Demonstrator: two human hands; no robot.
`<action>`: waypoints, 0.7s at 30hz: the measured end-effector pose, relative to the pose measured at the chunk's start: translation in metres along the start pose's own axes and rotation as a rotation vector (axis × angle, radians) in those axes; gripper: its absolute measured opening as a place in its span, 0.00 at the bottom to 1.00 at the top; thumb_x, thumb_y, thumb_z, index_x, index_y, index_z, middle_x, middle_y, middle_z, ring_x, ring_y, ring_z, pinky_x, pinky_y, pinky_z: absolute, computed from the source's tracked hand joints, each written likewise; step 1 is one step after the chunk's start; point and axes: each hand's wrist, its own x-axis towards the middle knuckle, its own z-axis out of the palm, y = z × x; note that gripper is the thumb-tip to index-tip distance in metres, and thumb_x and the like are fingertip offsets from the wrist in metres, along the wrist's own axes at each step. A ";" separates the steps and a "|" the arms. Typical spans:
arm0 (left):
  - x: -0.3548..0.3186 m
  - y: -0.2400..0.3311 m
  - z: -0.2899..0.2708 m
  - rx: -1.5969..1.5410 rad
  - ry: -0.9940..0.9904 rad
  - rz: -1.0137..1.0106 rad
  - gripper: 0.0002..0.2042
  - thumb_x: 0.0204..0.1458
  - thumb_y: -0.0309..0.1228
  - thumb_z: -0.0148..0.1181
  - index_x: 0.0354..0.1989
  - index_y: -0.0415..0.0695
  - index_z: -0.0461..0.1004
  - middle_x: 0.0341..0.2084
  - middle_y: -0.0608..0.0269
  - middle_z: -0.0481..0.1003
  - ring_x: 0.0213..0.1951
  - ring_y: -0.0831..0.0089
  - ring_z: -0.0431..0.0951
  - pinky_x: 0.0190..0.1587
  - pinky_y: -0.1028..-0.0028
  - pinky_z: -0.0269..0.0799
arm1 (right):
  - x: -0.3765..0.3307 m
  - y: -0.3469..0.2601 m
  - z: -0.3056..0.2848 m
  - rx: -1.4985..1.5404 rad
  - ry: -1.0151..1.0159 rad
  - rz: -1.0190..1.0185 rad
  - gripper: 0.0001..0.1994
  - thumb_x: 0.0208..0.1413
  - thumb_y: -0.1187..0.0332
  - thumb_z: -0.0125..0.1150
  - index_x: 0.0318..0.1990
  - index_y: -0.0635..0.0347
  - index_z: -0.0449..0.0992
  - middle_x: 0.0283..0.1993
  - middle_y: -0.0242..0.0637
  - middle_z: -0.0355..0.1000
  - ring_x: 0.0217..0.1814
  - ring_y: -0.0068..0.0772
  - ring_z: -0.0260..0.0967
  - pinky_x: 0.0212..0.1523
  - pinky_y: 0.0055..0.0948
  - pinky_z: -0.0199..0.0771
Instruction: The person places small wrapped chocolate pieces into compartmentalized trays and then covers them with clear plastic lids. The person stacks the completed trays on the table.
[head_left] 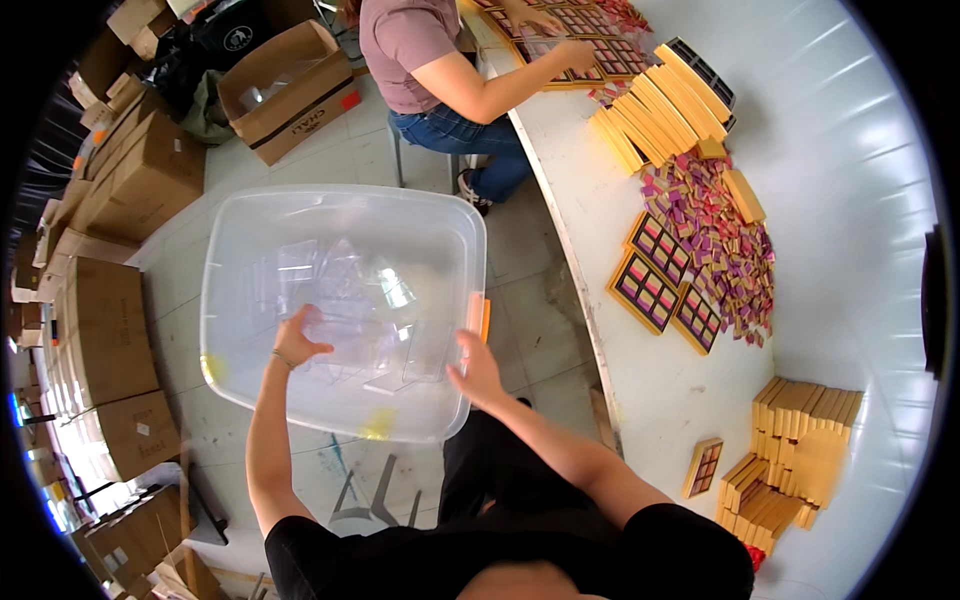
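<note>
A large clear plastic bin (235,215) lies in front of me, with thin transparent plastic pieces (330,275) inside. My left hand (300,337) reaches over the bin, thumb and fingers apart, its fingertips near the clear pieces; no held object shows. At the right-hand rim is my right hand (478,372), thumb spread from the fingers and nothing visibly in it. Whether it touches the rim, I cannot tell. Just beyond its fingers sits an orange handle (486,320) on the bin's side.
A white table (640,385) on my right carries black-and-gold palettes (645,290), a heap of small coloured pieces (725,245) and stacks of yellow cases (665,110). Another person (425,60) sits working there. Cardboard boxes (110,320) line the left; a stool (370,510) stands below the bin.
</note>
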 end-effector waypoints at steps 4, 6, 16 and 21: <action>-0.026 0.045 -0.061 -0.606 0.020 0.000 0.33 0.31 0.22 0.74 0.51 0.39 0.67 0.41 0.55 0.75 0.43 0.68 0.76 0.44 0.67 0.76 | 0.009 -0.037 -0.034 0.417 -0.091 0.175 0.44 0.47 0.66 0.69 0.69 0.53 0.46 0.71 0.41 0.44 0.70 0.48 0.50 0.62 0.46 0.56; -0.026 0.120 -0.059 -0.981 -0.123 -0.031 0.32 0.35 0.19 0.71 0.53 0.40 0.65 0.41 0.53 0.74 0.42 0.66 0.76 0.41 0.63 0.78 | 0.000 -0.055 -0.055 0.615 -0.147 0.121 0.46 0.48 0.66 0.68 0.70 0.50 0.42 0.72 0.42 0.41 0.71 0.49 0.46 0.63 0.49 0.53; 0.032 0.504 0.224 -0.716 -0.966 -0.174 0.22 0.46 0.29 0.67 0.48 0.39 0.65 0.36 0.57 0.74 0.39 0.71 0.74 0.35 0.57 0.79 | -0.206 0.062 -0.347 1.441 0.303 0.285 0.39 0.48 0.61 0.60 0.67 0.55 0.49 0.63 0.50 0.56 0.61 0.58 0.59 0.50 0.65 0.69; 0.047 0.629 0.413 -0.313 -1.211 -0.068 0.35 0.37 0.36 0.75 0.52 0.36 0.61 0.38 0.55 0.72 0.39 0.65 0.74 0.32 0.58 0.81 | -0.311 0.187 -0.381 1.538 0.988 0.360 0.25 0.56 0.67 0.55 0.60 0.57 0.57 0.47 0.45 0.66 0.49 0.46 0.64 0.50 0.62 0.71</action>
